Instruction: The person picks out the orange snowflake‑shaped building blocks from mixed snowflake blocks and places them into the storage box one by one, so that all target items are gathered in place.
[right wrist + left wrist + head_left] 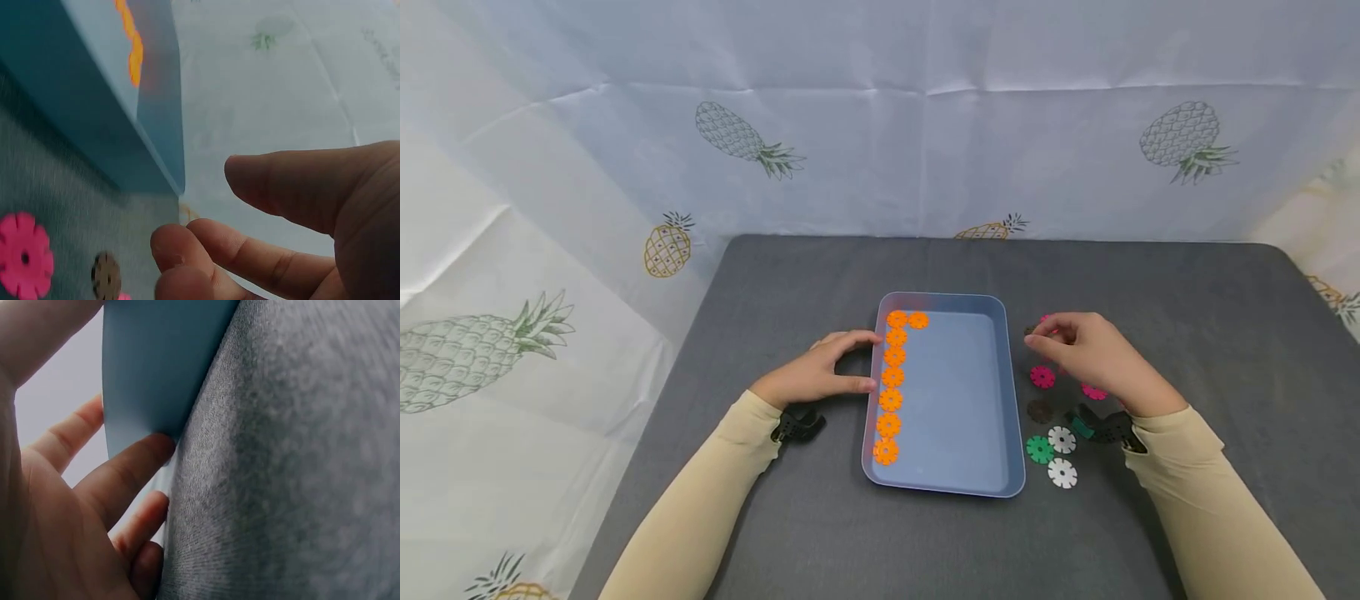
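Note:
A blue-grey tray (955,392) lies on the table with several orange notched plastic discs (891,399) along its left side, and one more starting beside the top. My left hand (823,367) rests against the tray's left wall, fingers and thumb spread; in the left wrist view its fingertips (161,446) touch the outer wall. Right of the tray, my right hand (1093,354) hovers low over loose discs. In the right wrist view, its thumb (269,181) and fingers stand apart with nothing between them. A brown disc (106,275) and a pink disc (25,256) lie below.
Near the tray's right side lie another brown disc (1040,411), a green disc (1040,449), two white discs (1062,473) and several pink discs, partly hidden by the hand. The dark grey table (820,533) meets a pineapple-print cloth (925,167) at the back.

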### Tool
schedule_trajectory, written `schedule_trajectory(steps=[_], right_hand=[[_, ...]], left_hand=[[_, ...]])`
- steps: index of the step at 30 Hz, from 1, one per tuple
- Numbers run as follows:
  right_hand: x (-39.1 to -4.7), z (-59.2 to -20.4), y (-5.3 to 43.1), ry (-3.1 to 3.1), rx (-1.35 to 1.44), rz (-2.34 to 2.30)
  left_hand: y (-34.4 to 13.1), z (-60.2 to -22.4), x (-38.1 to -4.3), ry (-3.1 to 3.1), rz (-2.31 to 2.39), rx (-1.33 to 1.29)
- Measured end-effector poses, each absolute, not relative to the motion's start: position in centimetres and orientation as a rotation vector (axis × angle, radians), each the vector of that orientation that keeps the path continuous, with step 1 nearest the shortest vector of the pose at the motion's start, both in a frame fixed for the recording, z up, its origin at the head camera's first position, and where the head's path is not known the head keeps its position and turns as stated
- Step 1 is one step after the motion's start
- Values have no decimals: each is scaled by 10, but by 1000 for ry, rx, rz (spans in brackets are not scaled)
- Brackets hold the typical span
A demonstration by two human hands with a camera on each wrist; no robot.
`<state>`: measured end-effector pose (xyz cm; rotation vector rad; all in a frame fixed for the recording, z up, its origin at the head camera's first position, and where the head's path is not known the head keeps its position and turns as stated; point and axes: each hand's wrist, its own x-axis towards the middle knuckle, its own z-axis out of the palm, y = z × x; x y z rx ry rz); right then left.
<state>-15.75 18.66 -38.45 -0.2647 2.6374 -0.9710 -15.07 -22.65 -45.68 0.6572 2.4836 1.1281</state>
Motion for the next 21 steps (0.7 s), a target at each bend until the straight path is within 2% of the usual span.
schedule_trajectory(steps=[21], right_hand=[[-179,-402,238,2636,-244,-840]], left_hand=[[-226,-457,-150,2499,1109,667]])
